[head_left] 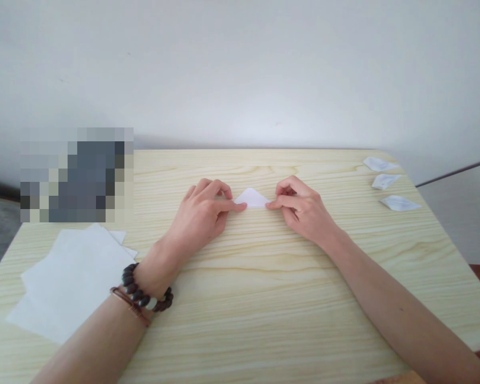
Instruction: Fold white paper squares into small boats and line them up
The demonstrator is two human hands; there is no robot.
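A small folded piece of white paper (251, 198), roughly a low triangle with a blunted top, lies on the wooden table between my hands. My left hand (208, 210), with a dark bead bracelet on its wrist, pinches the paper's left corner, thumb along the lower edge. On the opposite side my right hand (300, 205) grips the right corner between thumb and curled fingers. Both thumbs rest near the straight bottom edge. The fingertips behind the corners are partly hidden.
Several loose white sheets (76, 277) overlap at the table's left, partly under my left forearm. Three folded white paper pieces (400, 203) sit in a column near the right edge. A blurred-out dark object (86, 181) is at the back left. A white wall (256, 74) stands behind the table (260, 304).
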